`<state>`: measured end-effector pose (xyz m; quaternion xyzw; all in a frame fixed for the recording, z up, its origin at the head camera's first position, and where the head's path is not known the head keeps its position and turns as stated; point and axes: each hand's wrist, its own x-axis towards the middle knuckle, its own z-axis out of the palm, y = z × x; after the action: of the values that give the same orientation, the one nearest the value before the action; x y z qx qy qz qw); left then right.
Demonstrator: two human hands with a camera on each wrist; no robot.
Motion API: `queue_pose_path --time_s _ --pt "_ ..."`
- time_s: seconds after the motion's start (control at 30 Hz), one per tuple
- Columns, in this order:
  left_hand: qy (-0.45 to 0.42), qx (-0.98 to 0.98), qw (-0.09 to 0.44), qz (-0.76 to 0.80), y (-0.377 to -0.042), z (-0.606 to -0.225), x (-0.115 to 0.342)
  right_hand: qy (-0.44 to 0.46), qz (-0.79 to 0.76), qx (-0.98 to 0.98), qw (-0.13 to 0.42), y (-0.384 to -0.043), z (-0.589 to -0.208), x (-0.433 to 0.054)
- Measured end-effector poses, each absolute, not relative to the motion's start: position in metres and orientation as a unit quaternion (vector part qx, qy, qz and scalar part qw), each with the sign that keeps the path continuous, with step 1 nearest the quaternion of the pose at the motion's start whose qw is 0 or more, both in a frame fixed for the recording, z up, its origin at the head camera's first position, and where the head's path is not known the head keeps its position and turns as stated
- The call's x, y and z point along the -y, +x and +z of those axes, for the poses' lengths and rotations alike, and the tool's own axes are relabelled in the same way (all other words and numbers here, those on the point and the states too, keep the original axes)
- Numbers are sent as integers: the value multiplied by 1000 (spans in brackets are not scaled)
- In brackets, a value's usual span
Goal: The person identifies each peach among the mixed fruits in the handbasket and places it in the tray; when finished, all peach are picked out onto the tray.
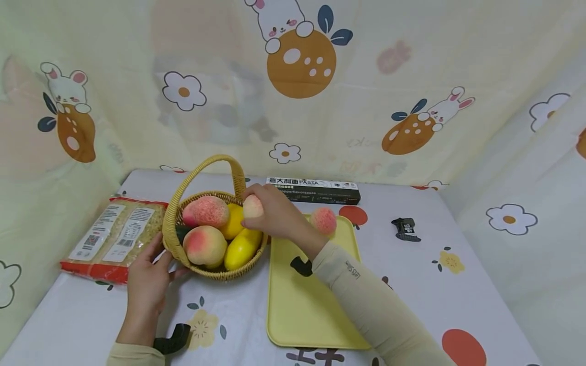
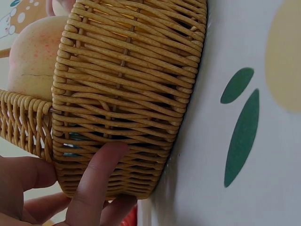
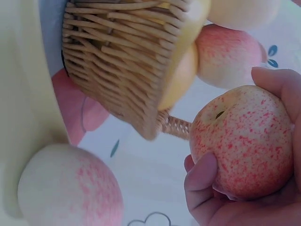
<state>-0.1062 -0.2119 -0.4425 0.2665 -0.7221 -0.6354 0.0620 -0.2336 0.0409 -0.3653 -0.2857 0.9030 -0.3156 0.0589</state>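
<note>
A wicker basket with a tall handle holds two peaches, one pink and one pale with a red blush, beside yellow fruit and something dark green. My left hand touches the basket's left side, its fingers spread against the weave in the left wrist view. Over the basket's right rim, my right hand grips a speckled peach, thumb and fingers curled round it. Another peach sits at the far end of the yellow tray.
Left of the basket lies a clear bag of grain-like food with red ends. A black pasta box is at the back. On the right lies a small black packet. A printed curtain encloses the table.
</note>
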Motion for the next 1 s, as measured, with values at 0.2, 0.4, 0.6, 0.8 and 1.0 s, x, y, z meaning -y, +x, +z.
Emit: queue_pose_path --time_s 0.2,0.4,0.6,0.8,1.0 --pt "269 719 65 -638 -106 -443 212 -284 -326 -900 48 -224 -365 -65" --pt "269 720 61 -637 -107 -442 211 -269 -348 -896 51 -204 -372 -100" --pt "266 725 64 -633 -107 -441 212 -259 -356 -896 57 -191 -384 -132" --pt "265 725 64 -633 -106 -442 212 -258 -341 -902 52 -184 -398 -158" --pt "265 724 64 -633 -106 -443 212 -247 -348 -902 67 -180 -408 -169"
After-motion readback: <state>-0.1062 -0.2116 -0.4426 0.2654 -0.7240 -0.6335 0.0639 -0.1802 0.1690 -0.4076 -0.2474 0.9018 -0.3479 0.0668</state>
